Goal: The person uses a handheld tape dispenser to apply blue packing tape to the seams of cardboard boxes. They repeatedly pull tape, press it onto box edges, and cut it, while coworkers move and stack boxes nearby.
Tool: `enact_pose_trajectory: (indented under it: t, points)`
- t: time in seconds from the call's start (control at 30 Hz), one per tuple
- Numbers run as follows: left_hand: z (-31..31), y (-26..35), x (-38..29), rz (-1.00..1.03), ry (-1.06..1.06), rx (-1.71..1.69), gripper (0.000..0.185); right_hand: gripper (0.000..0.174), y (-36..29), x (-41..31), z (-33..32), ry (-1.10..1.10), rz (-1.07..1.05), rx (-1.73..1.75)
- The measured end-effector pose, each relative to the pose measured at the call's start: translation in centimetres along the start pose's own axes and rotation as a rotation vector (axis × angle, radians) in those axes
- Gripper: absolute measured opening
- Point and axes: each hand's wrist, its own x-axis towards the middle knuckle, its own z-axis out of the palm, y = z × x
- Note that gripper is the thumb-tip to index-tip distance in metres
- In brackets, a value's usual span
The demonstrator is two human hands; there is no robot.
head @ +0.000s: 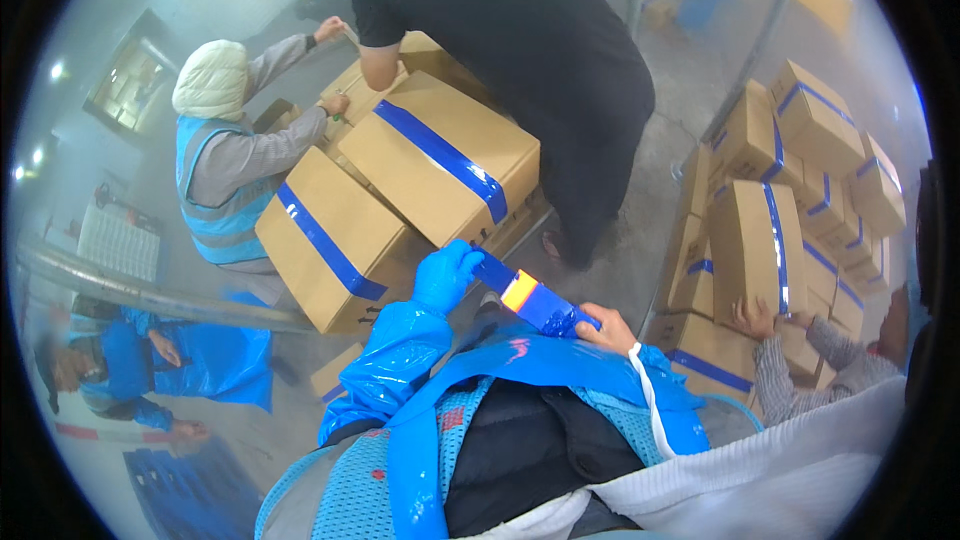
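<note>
My left hand (444, 275), in a blue glove, pinches the loose end of a strip of blue packing tape (491, 271). The strip runs from a tape dispenser with an orange part (519, 291), carrying a blue roll. My bare right hand (609, 328) grips the dispenser's near end, close to my blue apron. Just beyond my left hand stand two cardboard cartons, a left carton (330, 229) and a taller right carton (450, 150). Each has a band of blue tape across its top. Their far sides are partly hidden.
A person in black (510, 37) bends over the cartons; another in a blue vest (232, 157) works at their left. Stacked taped cartons (757, 240) stand right, with a co-worker's hands on one. A metal rail (150, 285) and a person in blue (127, 352) are left.
</note>
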Motion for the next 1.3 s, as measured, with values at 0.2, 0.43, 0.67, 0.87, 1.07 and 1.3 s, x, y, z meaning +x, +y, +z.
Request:
enact_pose_trajectory:
  t: [0.2,0.43,0.67,0.87,1.07,1.3]
  points:
    - [-0.1,-0.4,0.3,-0.072,-0.085,-0.117,0.026,0.051,-0.7,-0.2,0.5,0.008,-0.014,0.008]
    - [-0.6,0.5,0.4,-0.129,-0.074,-0.156,0.025,0.050,-1.8,-0.1,0.2,0.018,0.014,0.036]
    - [-1.1,1.3,0.7,0.015,-0.066,-0.085,0.025,0.055,-0.9,-0.7,0.8,0.050,-0.004,0.045]
    - [-0.8,1.7,0.7,0.028,-0.078,-0.045,0.026,0.050,0.3,-0.9,0.8,0.111,-0.059,0.005]
    - [-0.2,1.3,0.7,0.083,-0.042,-0.019,0.027,0.058,1.0,-1.1,0.5,0.104,-0.080,-0.015]
    - [0.4,0.5,1.2,0.115,-0.029,0.027,0.027,0.053,1.3,-0.8,0.7,0.112,-0.034,-0.020]
